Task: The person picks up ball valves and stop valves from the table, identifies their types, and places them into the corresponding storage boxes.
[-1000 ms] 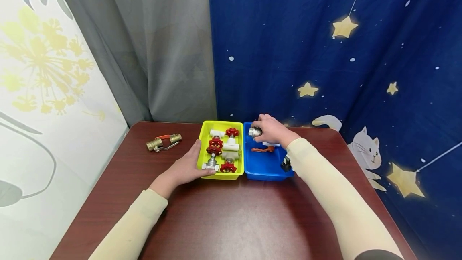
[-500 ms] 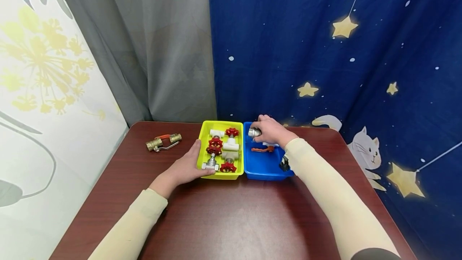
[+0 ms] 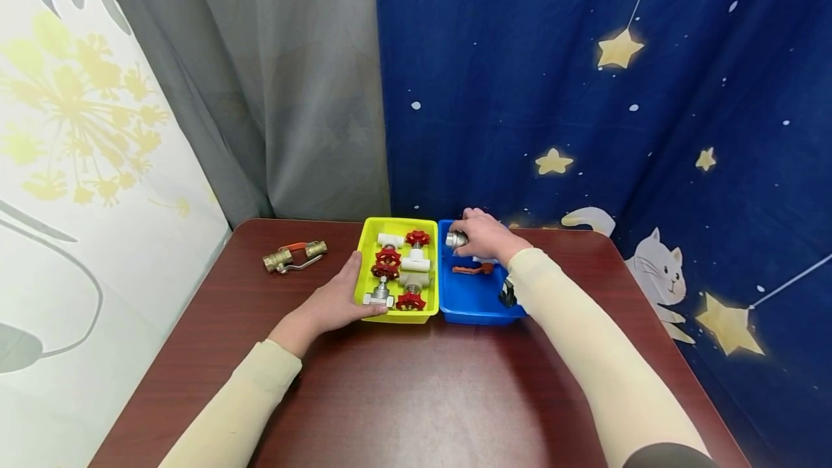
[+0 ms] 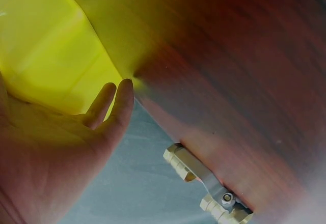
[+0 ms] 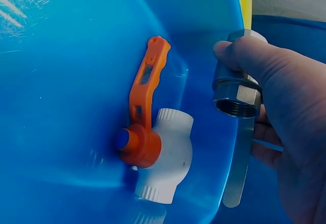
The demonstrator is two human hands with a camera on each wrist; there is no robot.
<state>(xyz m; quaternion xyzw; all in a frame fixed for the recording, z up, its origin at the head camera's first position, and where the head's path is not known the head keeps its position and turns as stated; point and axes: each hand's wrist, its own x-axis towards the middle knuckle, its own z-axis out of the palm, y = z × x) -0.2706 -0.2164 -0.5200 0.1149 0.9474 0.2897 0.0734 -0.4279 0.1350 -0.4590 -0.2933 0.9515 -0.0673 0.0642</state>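
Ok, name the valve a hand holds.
The silver lever valve, gripped in the right hand over the blue tray; the others lie there, in the yellow tray or on the table.

The fingers (image 3: 471,227) of your right hand (image 3: 487,237) hide part of the metal valve (image 3: 456,239). In your left wrist view, the bottom edge crops the brass valves (image 4: 179,163); the left edge cuts off your left hand (image 4: 58,145) and the yellow tray (image 4: 56,46).

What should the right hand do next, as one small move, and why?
The right hand should probably lower the metal valve into the blue tray. It grips this valve at the tray's far end, seemingly raised, while the white valve already lies inside.
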